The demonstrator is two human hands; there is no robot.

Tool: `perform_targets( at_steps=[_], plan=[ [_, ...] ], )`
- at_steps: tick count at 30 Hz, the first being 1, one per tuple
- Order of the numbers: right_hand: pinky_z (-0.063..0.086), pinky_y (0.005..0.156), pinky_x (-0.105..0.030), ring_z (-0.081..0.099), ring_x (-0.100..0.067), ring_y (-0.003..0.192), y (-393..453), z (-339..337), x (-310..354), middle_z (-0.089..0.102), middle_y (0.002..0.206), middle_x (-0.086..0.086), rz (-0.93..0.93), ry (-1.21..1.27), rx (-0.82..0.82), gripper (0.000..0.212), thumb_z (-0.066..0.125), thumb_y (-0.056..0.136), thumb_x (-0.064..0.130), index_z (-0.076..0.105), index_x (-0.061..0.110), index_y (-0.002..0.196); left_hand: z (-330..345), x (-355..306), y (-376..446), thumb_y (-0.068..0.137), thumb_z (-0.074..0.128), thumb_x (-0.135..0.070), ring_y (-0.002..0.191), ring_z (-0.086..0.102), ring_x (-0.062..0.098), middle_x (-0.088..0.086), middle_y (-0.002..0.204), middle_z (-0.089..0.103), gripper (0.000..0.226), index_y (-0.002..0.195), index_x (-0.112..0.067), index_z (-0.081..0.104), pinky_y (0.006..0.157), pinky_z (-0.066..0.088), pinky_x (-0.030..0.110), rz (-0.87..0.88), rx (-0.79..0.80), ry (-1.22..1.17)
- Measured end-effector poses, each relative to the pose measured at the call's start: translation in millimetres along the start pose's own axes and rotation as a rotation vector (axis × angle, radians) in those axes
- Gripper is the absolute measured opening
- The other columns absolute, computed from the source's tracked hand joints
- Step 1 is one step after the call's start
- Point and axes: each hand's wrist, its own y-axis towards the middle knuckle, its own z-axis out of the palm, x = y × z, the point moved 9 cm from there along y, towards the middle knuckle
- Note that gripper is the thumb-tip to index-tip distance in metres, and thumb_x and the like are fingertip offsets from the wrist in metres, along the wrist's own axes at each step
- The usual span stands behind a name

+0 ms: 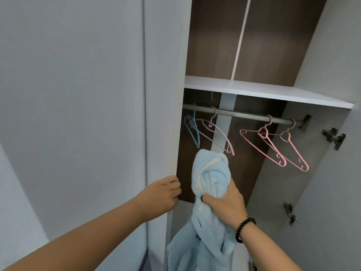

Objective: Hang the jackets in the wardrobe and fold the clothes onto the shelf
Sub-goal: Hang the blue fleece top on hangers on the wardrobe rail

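Right grip: my right hand (224, 205) bunches the light blue fleece jacket (207, 222) in a closed fist near its collar, so the body hangs free below for hanging.
Left grip: my left hand (166, 192) curls its fingers round the edge of the left wardrobe door (162, 114), seemingly to hold it wide.
Jacket position: raised in front of the open hanging bay, below the rail (242, 115), not yet on a hanger.
Hangers: a blue hanger (56, 132) and a pale hanger (218, 137) at the left, two pink hangers (273, 149) to the right, all bare.
Shelf: the white shelf (263, 90) sits just above the rail.
Next step, likely: free a hanger and thread the shoulders.
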Motion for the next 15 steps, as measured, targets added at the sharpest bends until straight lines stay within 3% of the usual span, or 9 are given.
perform_targets(
  at_steps=[3,7,15],
  plan=[
    [0.039,0.07,-0.011,0.055,-0.006,0.097,-5,22,14,0.057,0.109,0.016,-0.026,-0.018,0.071,0.068,0.081,0.065,0.026,0.045,0.033,0.123,1,7,-28,0.059,0.085,-0.014,0.077,0.056,0.013,-0.006,0.07,0.059,0.018,0.065,-0.021,0.07,0.097,0.046,0.027,0.019,0.019,0.032],
    [0.037,0.066,-0.006,0.051,0.006,0.09,-9,49,35,0.054,0.103,0.024,-0.077,-0.021,0.161,0.065,0.079,0.066,0.024,0.043,0.037,0.118,7,18,-64,0.066,0.076,-0.006,0.072,0.049,0.014,-0.009,0.065,0.053,0.023,0.057,-0.024,0.062,0.093,0.034,0.027,0.043,0.058,0.138],
    [0.045,0.075,-0.016,0.057,-0.002,0.1,-12,95,46,0.06,0.108,0.02,-0.101,0.009,0.263,0.07,0.078,0.058,0.031,0.047,0.039,0.12,13,46,-123,0.07,0.072,-0.004,0.067,0.048,0.019,-0.005,0.061,0.051,0.027,0.054,-0.02,0.058,0.082,0.035,0.031,0.024,0.09,0.197]
  ],
)
